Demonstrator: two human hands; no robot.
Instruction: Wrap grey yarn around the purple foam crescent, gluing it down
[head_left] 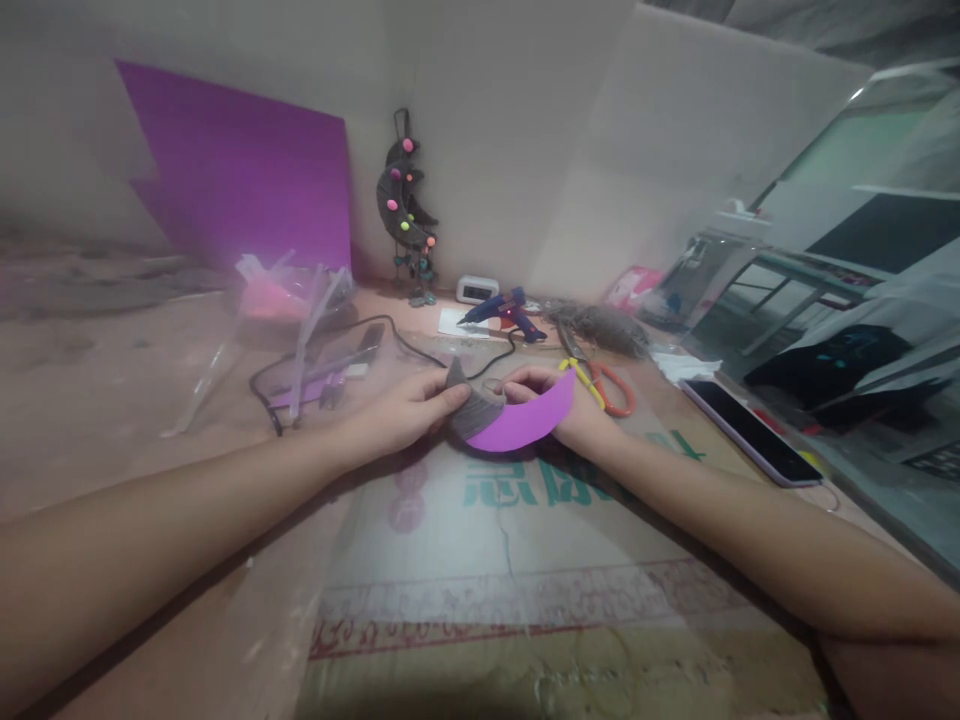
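A purple crescent cut-out (521, 425) is held over the middle of the work surface. Grey yarn (480, 412) is wound round its left part. My left hand (424, 405) pinches the wrapped left tip between thumb and fingers. Behind the bare purple end, my right hand (577, 415) has its fingers curled together at the inner curve, where a bit of yarn shows; the crescent partly hides them. A thin strand trails down below the crescent onto the printed board.
A blue glue gun (502, 312) lies behind the hands, its black cord running left. Orange-handled scissors (615, 390), a grey yarn bundle (604, 328) and a phone (750, 430) are on the right. Plastic bags (274, 300) and purple sheets (255, 180) stand left; a decorated moon (401, 205) hangs behind.
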